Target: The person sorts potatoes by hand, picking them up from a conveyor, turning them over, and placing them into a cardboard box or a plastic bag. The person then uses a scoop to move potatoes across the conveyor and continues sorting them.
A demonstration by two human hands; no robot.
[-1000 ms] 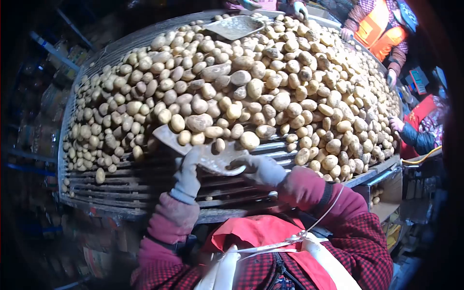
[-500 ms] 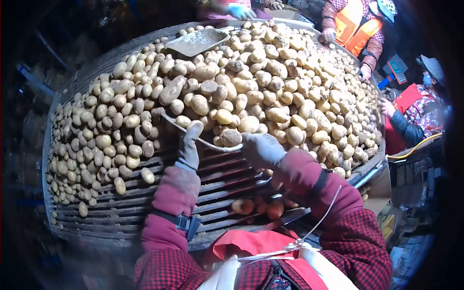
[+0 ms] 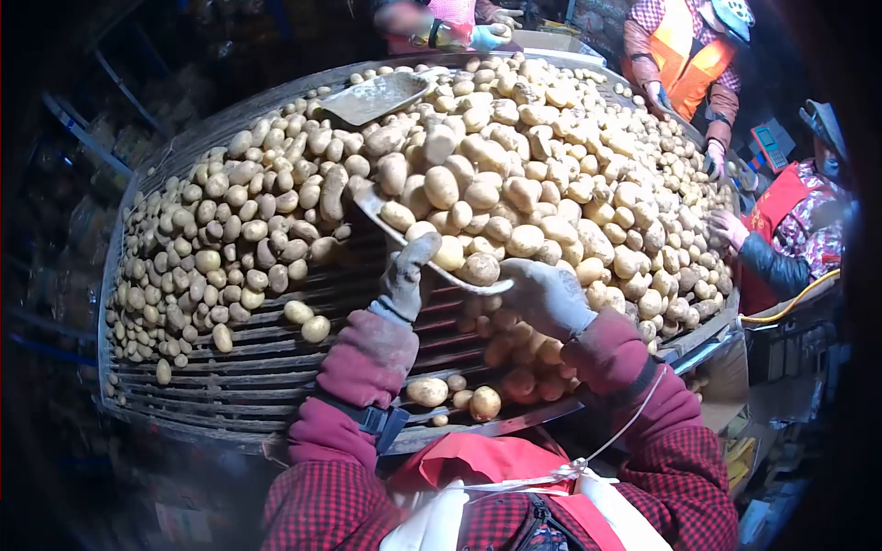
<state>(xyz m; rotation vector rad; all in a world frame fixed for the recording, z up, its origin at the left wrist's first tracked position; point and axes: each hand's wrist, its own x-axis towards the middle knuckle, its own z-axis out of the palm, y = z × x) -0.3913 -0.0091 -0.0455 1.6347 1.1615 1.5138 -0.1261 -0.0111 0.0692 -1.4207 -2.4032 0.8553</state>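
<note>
My gloved left hand [image 3: 409,277] is closed on the pale, curved rim of a scoop [image 3: 447,278]. Its other end is gripped by my gloved right hand [image 3: 549,298]. Potatoes [image 3: 441,187] are heaped in and against the scoop, hiding most of its pan. A large potato [image 3: 479,269] sits at the rim between my hands. Below my right hand, more potatoes [image 3: 528,354] lie in shadow on the slatted table [image 3: 266,367].
A second metal scoop [image 3: 377,98] lies on the pile's far side. Co-workers stand around the far and right edges: one in an orange vest [image 3: 684,60], another in a red apron [image 3: 781,207]. A yellow hose [image 3: 795,298] runs at right.
Both hands and the scoop have shifted right in view, and the scoop now has more potatoes against it. Several potatoes now lie near the front edge. The far co-worker's blue glove has moved.
</note>
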